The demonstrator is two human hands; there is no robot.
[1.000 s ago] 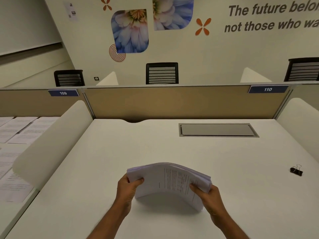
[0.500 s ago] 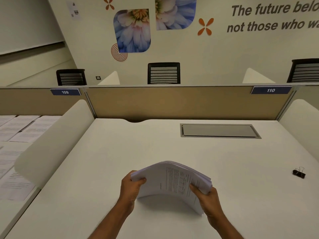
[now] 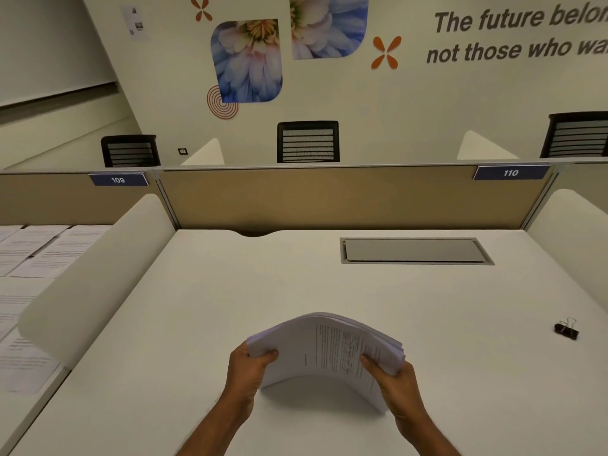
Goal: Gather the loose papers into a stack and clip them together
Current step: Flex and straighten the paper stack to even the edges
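A thick stack of printed papers point(image 3: 324, 348) arches upward above the near middle of the white desk point(image 3: 296, 284). My left hand point(image 3: 248, 370) grips its left edge, thumb on top. My right hand point(image 3: 393, 378) grips its right edge, thumb pressed on the printed top sheet. The stack's lower edge hangs just over the desk surface and its sheet edges look slightly uneven. A black binder clip point(image 3: 566, 330) lies on the desk far to the right, well apart from both hands.
A grey cable flap point(image 3: 414, 251) is set into the desk at the back right. White curved dividers point(image 3: 95, 274) flank the desk on both sides, and a tan partition point(image 3: 345, 195) closes the back. More printed sheets point(image 3: 33, 255) cover the neighbouring desk on the left.
The stack and both hands stay in nearly the same place and grip; only the view has shifted slightly, and the paper arch looks a little more bowed.
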